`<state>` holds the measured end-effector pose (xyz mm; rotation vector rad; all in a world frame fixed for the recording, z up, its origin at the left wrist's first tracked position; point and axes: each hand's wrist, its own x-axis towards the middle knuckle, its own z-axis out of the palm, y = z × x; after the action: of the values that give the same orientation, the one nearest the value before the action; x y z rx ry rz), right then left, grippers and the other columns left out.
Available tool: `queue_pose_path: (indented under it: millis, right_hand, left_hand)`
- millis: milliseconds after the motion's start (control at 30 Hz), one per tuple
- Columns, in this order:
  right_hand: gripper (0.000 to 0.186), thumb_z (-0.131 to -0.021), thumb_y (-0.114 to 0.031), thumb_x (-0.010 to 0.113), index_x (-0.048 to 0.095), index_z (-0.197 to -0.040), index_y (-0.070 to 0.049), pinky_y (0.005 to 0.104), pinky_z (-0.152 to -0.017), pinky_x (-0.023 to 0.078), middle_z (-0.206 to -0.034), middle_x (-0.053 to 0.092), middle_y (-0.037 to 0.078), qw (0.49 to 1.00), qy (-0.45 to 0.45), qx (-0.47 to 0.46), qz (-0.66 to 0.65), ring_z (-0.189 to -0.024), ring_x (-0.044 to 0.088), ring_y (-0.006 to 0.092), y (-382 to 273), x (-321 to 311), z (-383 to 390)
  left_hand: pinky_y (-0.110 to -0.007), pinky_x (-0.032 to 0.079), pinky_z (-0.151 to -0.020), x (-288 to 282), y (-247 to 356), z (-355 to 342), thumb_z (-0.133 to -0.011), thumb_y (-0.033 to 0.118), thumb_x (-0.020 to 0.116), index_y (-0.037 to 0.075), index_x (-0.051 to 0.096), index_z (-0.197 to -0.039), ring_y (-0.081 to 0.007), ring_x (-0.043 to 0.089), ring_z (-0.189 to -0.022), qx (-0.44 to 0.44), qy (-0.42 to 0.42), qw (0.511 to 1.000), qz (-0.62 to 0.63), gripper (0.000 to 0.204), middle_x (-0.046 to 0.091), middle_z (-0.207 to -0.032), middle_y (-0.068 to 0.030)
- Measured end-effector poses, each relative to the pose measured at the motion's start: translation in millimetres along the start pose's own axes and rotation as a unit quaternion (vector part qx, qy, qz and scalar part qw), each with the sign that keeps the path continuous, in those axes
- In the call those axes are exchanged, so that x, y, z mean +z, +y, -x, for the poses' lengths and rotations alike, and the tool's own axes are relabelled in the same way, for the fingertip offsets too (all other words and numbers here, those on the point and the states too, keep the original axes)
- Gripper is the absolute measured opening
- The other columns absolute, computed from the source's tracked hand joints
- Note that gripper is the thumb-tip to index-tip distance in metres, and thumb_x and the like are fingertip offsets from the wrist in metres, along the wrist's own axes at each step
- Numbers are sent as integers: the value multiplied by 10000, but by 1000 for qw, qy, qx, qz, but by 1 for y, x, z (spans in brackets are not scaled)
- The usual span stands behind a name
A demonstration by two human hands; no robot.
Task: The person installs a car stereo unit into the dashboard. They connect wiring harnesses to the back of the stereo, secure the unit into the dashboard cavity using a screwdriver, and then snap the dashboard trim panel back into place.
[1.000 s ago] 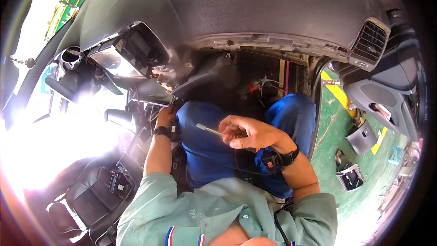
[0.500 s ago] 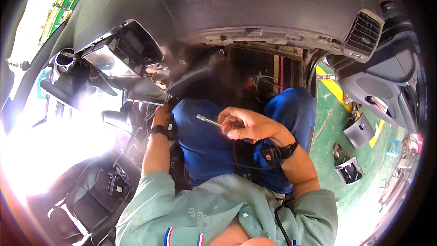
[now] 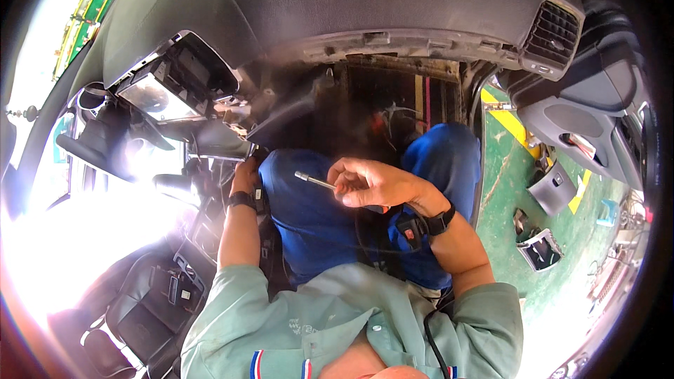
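Gripping a slim metal rod tool [image 3: 314, 181], the right hand [image 3: 375, 184] hangs above the blue-trousered lap, fingers curled shut round its near end. The tool's long axis runs almost level, its free tip pointing out to the person's left and a touch upward, toward the dark cavity under the stripped dashboard [image 3: 393, 49]. That tip sits between the two hands, nearer the right, which alone has hold of it. The right wrist, strapped with a black watch [image 3: 441, 222], is bent inward, the forearm coming up from the lower edge and crossing the right thigh.

Over on the other side, the left hand [image 3: 244, 175] is pressed in at the edge of the opened centre console [image 3: 210, 133], just beside the left knee. Its grip is turned away and partly hidden by the knee and trim, so whether it is closed on anything cannot be told. The left forearm runs nearly straight up from the green sleeve [image 3: 232, 309]. The cavity lies ahead of and above both hands, with loose wires showing deep inside it.
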<state>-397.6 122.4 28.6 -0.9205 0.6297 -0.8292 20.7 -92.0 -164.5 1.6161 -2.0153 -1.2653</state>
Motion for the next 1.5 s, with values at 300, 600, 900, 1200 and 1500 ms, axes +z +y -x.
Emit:
queue_pose_path:
  millis: [300,600,900,1200,1500]
  right_hand:
    - [424,-867,-125,679,497,-1236,-28,252,-856,452,-1041,572,39,1000,12,1,2,-952,535,101,3,-1,2]
    - [441,-863,-153,676,495,-1248,-37,214,-709,479,-1055,576,38,999,17,2,33,-929,547,84,4,-1,-4]
    - [471,-840,-195,683,495,-1244,-40,243,-521,483,-1088,603,68,998,28,6,54,-868,580,117,5,-3,2]
    - [431,-849,-154,678,498,-1208,4,254,-532,488,-1048,616,88,999,23,-9,38,-845,599,132,2,1,5]
    - [422,-847,-135,675,498,-1204,2,247,-521,478,-1047,612,87,999,28,-16,40,-817,590,122,0,1,5]
  left_hand:
    - [-305,409,-518,-5,45,20,-853,69,537,22,639,-914,-141,526,-620,86,-16,990,-113,128,565,-724,-31]
    - [-382,504,-686,-7,44,15,-772,77,617,42,668,-1003,-331,670,-817,180,-22,952,-247,239,687,-938,-185]
    - [-433,480,-934,-8,39,13,-877,251,589,73,605,-1255,-358,597,-1134,72,-31,975,-209,417,636,-1208,-198]
    - [-410,490,-860,-31,-4,-5,-880,190,540,-2,612,-1165,-351,632,-1024,146,-88,949,-265,352,665,-1105,-208]
    - [-420,486,-872,-31,5,-4,-872,245,562,10,640,-1180,-336,652,-1028,144,-67,958,-238,395,690,-1086,-207]
